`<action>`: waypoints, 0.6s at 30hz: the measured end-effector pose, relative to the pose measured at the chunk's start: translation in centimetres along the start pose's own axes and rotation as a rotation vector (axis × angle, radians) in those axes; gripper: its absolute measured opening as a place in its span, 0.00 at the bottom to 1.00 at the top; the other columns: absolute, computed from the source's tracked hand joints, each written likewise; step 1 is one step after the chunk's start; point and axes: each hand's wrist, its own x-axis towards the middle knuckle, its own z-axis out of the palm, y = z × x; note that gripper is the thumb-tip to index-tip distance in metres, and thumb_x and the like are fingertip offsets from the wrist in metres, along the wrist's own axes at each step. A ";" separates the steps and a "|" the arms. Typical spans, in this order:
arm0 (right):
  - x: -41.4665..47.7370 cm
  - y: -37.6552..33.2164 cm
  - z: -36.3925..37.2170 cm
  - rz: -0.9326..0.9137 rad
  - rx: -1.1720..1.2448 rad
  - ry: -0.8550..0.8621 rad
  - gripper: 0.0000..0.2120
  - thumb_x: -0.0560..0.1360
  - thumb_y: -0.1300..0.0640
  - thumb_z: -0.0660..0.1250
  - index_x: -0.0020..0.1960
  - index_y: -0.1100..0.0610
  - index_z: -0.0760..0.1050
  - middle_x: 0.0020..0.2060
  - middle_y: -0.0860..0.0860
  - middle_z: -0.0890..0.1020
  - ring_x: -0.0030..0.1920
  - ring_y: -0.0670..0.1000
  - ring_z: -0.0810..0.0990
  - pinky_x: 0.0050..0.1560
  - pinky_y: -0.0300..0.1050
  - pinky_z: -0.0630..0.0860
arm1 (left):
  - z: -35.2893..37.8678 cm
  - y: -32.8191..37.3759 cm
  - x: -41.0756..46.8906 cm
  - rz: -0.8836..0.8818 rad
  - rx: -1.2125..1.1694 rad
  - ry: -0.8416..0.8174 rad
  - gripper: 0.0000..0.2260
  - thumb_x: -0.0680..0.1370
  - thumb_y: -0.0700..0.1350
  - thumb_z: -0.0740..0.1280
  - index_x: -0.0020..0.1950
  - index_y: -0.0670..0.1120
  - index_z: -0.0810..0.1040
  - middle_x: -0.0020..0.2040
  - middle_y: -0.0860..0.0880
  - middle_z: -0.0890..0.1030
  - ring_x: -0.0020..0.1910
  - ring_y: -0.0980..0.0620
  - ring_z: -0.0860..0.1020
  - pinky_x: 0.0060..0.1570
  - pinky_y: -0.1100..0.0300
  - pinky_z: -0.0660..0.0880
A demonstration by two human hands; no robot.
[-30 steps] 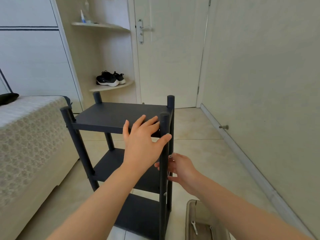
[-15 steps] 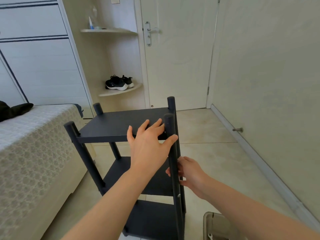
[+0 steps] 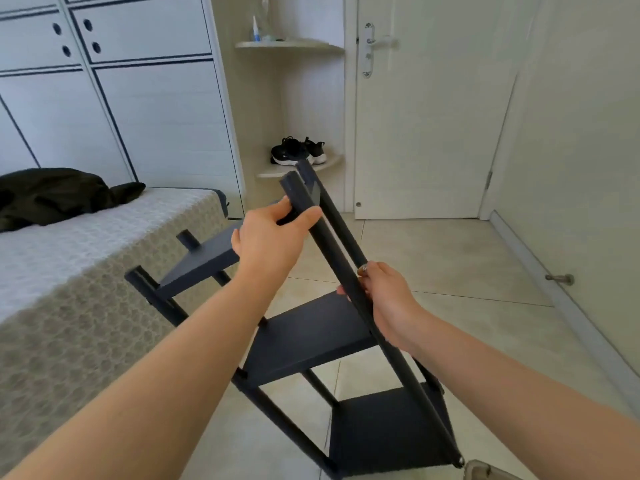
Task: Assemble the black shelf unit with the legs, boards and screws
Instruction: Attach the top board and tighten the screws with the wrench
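The black shelf unit (image 3: 304,334) has three boards joined to round legs and leans steeply to the left, toward the bed. My left hand (image 3: 268,242) grips the near right leg (image 3: 332,251) close to its top, thumb on one side and fingers on the other, at the corner of the top board (image 3: 204,261). Lower down the same leg, at the height of the middle board, my right hand (image 3: 388,299) curls round it. The bottom board (image 3: 384,434) sits near the floor. No loose screws are visible.
A bed (image 3: 69,271) with a patterned cover stands at left, a dark garment (image 3: 52,195) on it. Behind are white cabinets, a corner shelf with black shoes (image 3: 298,150) and a shut door (image 3: 426,116). A door stop (image 3: 559,279) sticks out of the right wall. A beige case (image 3: 485,471) lies at the bottom edge.
The shelf unit stood upright before; it now tilts to the left. My left hand moved from lying flat on the top board to gripping the leg; my right hand stays on the leg.
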 end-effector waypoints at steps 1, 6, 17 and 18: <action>0.3 -0.3 0.7 -0.019 -0.014 -0.013 0.13 0.85 0.49 0.51 0.57 0.53 0.71 0.37 0.52 0.87 0.51 0.54 0.83 0.65 0.56 0.73 | -0.7 -0.5 0.2 -0.025 -0.042 0.017 0.05 0.77 0.55 0.71 0.43 0.65 0.80 0.38 0.65 0.82 0.51 0.57 0.78 0.72 0.46 0.65; 0.5 -0.4 3.9 -0.109 -0.166 -0.075 0.12 0.85 0.49 0.50 0.53 0.51 0.70 0.37 0.50 0.87 0.54 0.54 0.82 0.67 0.56 0.70 | -3.9 -3.7 -0.5 -0.161 -0.258 0.113 0.04 0.77 0.53 0.73 0.42 0.61 0.82 0.32 0.65 0.80 0.33 0.69 0.77 0.37 0.69 0.63; -1.3 5.5 8.6 -0.155 -0.414 -0.216 0.13 0.85 0.49 0.49 0.51 0.51 0.70 0.38 0.47 0.86 0.49 0.44 0.81 0.58 0.44 0.66 | -10.1 -13.7 -7.8 -0.374 -0.465 0.176 0.05 0.74 0.49 0.75 0.49 0.54 0.87 0.47 0.57 0.87 0.45 0.63 0.84 0.41 0.71 0.75; -1.4 6.2 8.8 -0.148 -0.445 -0.230 0.13 0.85 0.49 0.48 0.51 0.50 0.70 0.39 0.47 0.86 0.50 0.44 0.80 0.58 0.44 0.65 | -10.4 -14.7 -8.6 -0.399 -0.482 0.169 0.06 0.74 0.49 0.75 0.50 0.53 0.87 0.47 0.56 0.87 0.44 0.64 0.84 0.42 0.70 0.75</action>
